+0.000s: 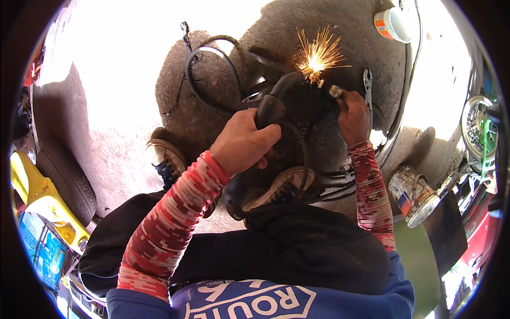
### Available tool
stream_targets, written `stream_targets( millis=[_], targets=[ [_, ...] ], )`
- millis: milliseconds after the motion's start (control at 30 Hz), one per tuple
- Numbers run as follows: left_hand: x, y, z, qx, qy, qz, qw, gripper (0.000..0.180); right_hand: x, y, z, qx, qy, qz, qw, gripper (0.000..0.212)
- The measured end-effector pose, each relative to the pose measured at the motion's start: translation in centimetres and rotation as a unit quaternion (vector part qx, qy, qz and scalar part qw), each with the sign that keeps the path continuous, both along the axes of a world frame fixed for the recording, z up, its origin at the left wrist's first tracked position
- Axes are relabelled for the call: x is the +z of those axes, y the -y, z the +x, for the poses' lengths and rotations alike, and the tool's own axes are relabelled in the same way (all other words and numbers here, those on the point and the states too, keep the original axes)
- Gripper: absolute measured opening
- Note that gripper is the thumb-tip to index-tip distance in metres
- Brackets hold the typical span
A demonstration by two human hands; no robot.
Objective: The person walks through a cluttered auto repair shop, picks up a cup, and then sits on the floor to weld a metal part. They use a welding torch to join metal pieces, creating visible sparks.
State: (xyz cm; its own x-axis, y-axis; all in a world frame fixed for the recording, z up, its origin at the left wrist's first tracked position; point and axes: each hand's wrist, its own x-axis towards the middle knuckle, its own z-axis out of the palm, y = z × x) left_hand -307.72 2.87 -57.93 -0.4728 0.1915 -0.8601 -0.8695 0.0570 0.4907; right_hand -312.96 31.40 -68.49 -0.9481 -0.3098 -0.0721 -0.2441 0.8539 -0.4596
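My left hand is wrapped round the handle of a black welding torch with a curved neck. Bright orange sparks fan out at the torch tip. My right hand pinches a brass-coloured cylindrical piece just right of the sparks. A smaller brass-coloured bit shows between that piece and the tip; whether they are joined I cannot tell. Beside my right hand lie metal locking pliers. The torch's black cable hangs down from the handle toward my shoe.
A looped dark hose lies on the ground at the upper left. A white and orange tub is at the far right, with cables running past it. A stained paint can lies on the right. A tyre and yellow part are at left.
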Motion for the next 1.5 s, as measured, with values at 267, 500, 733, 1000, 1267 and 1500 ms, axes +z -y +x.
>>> stream_targets(
  millis=[267, 500, 733, 1000, 1267, 1500],
  targets=[
    [1.0, 0.5, 0.8, -0.001, 0.001, -0.003, 1.0, 0.025, 0.2, 0.0, 0.0, -0.001, 0.006, -0.002, 1.0, 0.021],
    [0.1, 0.9, 1.1, -0.01, 0.039, 0.078, 0.996, 0.025, 0.1, 0.0, 0.0, 0.004, 0.005, 0.003, 1.0, 0.021],
    [-1.8, 1.7, 1.1, 0.008, 0.077, 0.108, 0.991, 0.027, 0.1, 0.0, -0.1, 0.002, 0.005, 0.004, 1.0, 0.02],
    [-3.8, 2.4, 1.3, 0.025, 0.096, 0.173, 0.98, 0.035, 0.2, 0.1, -0.1, 0.004, 0.008, 0.003, 1.0, 0.021],
    [-4.3, 3.0, 0.9, 0.013, 0.113, 0.186, 0.976, 0.033, 0.1, 0.0, -0.1, 0.008, 0.008, -0.002, 1.0, 0.021],
    [-3.7, 2.5, 0.6, -0.01, 0.112, 0.158, 0.981, 0.031, 0.0, -0.1, -0.1, 0.01, 0.002, -0.002, 1.0, 0.022]
  ],
)
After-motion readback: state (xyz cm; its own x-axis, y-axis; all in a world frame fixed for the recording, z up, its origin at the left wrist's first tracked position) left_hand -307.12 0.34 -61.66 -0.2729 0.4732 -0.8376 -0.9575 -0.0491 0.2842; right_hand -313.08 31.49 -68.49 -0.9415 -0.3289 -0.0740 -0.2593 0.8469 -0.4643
